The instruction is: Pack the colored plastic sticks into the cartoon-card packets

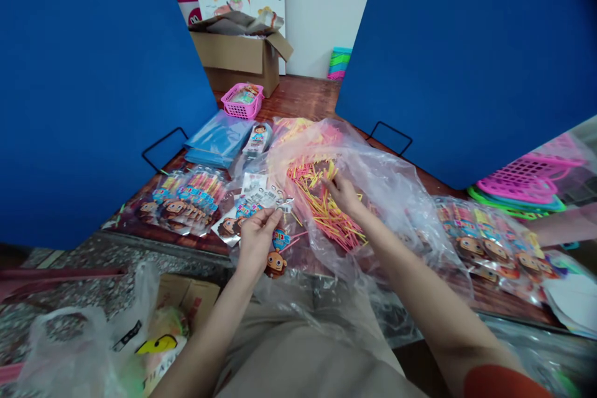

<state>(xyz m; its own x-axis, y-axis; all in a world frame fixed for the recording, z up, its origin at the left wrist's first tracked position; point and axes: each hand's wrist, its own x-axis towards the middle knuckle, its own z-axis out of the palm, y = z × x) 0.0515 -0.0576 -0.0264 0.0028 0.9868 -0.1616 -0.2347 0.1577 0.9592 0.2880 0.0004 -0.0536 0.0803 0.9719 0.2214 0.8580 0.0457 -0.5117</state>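
Clear plastic crinkles everywhere on this wooden table [298, 102]. The left hand [255, 237] pinches a small printed packet [275, 242] with a cartoon monkey on it, thumb and fingers closed on its upper edge so that it hangs toward the near side. The right hand [344, 194] reaches into a big clear plastic bag [373, 199], fingers loosely curled over a heap of thin pink and yellow sticks [321, 202]; whether any stick is actually gripped cannot be told.

Doing this well seems to call for pinching only a few sticks at once, aligned lengthwise, while the left hand holds the packet mouth open and steady, close beside the heap.

Left of the hands lie filled monkey packets [186, 199] in a fanned stack, with more filled packs [485, 242] on the right. Farther off sit a pink basket [242, 102] and a cardboard box [240, 53].
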